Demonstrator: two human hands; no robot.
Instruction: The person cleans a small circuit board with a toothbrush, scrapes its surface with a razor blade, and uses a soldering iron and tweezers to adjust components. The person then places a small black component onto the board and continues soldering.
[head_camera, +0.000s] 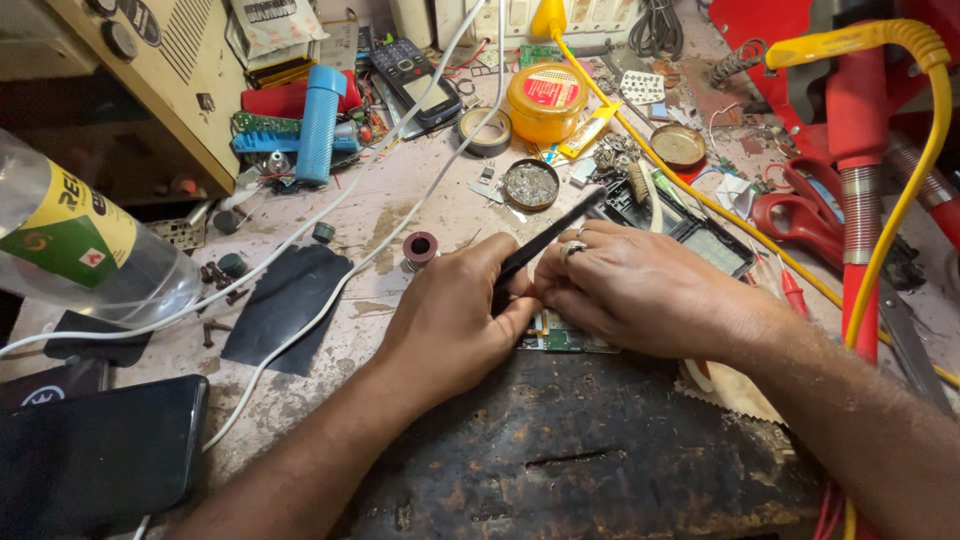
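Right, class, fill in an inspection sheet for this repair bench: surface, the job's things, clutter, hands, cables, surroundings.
Surface: stained, worn bench top; dark scorched pad at the front.
Job's things: small green circuit board on the pad's edge, mostly covered by both hands; slim black tool angled over it.
Clutter: yellow paste tub, tape roll, red scissors, blue tube, plastic bottle, keypad phone, dark smartphone.
Hands: left hand grips the black tool; right hand, ring on one finger, presses on the board.
Cables: white cable across the bench; yellow cable at right.
Surroundings: beige equipment casing at upper left.
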